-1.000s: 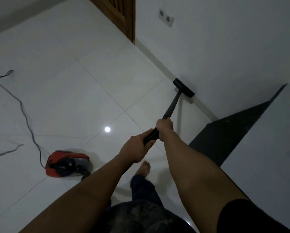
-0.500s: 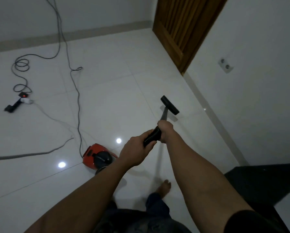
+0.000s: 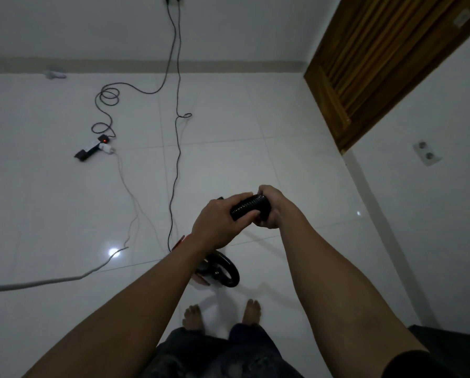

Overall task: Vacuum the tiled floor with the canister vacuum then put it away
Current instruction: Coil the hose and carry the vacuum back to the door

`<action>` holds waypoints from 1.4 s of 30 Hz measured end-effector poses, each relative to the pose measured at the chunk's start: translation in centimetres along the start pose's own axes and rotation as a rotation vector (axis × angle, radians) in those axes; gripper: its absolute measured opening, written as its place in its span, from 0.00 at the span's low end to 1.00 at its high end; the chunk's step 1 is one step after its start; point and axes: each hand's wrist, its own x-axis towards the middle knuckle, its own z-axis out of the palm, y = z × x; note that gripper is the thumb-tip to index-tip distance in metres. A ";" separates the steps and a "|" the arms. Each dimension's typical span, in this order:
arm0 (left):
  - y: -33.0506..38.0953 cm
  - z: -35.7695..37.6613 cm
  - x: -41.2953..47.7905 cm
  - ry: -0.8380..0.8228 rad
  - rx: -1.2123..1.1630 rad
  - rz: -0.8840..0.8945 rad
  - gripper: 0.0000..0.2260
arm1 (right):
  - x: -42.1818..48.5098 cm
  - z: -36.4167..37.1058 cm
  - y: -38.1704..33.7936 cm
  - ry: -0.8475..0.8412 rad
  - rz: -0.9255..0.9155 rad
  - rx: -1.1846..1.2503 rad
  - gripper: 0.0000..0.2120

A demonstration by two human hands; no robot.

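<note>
**Q:** Where is the canister vacuum (image 3: 220,271)?
**A:** The red-and-black body sits on the white tiled floor (image 3: 269,148). The left forearm crosses in front of it and hides part of it. Two bare feet (image 3: 251,309) stand just on the near side of the vacuum.

**Q:** How are the hands placed?
**A:** Both are raised above the vacuum. The left hand (image 3: 217,222) has its fingers wrapped round the black ribbed hose (image 3: 249,210). The right hand (image 3: 273,207) is just to its right and is clenched round the hose's end, with its knuckles turned away from the camera.

**Q:** Which leads lie around the vacuum?
**A:** A black cord (image 3: 175,148) runs from the vacuum's far side across the tiles and up the far wall. A power strip (image 3: 92,150) with a red light lit lies beyond and to the left of the vacuum, and a coiled black lead (image 3: 107,98) lies farther off still. A pale cable (image 3: 51,281) crosses the floor to the vacuum's left.

**Q:** What is to the vacuum's right?
**A:** A slatted wooden door (image 3: 378,64) stands beyond and to the right. A double wall socket (image 3: 427,156) is set low in the right-hand wall, between the door and the vacuum.
</note>
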 end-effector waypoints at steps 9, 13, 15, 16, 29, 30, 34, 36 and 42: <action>-1.1 -4.6 2.0 0.125 -0.087 -0.052 0.20 | 1.5 3.8 -0.4 -0.068 -0.071 -0.008 0.15; -0.9 -5.9 3.2 0.160 -0.137 -0.065 0.19 | 1.5 4.1 -1.1 -0.108 -0.131 -0.059 0.14; -0.9 -6.1 3.7 0.168 -0.135 -0.080 0.19 | 1.7 3.9 -1.3 -0.129 -0.147 -0.110 0.14; -0.9 -6.1 3.9 0.166 -0.130 -0.088 0.19 | 1.9 3.7 -1.2 -0.148 -0.158 -0.140 0.13; -8.8 -2.1 3.3 0.496 -0.023 -0.043 0.24 | 14.9 5.0 2.5 0.155 -0.749 -0.627 0.20; -10.7 -1.1 2.7 0.529 -0.051 -0.067 0.23 | 16.5 5.0 3.2 0.160 -0.797 -0.630 0.20; -18.6 4.4 0.7 0.569 -0.170 -0.164 0.26 | 24.2 4.9 6.7 0.175 -0.910 -0.680 0.23; -22.2 6.8 0.8 0.555 -0.192 -0.202 0.22 | 27.3 5.6 7.6 0.189 -0.909 -0.684 0.23; -32.4 13.7 3.8 0.485 -0.260 -0.147 0.10 | 36.8 8.6 8.7 0.136 -1.036 -0.598 0.20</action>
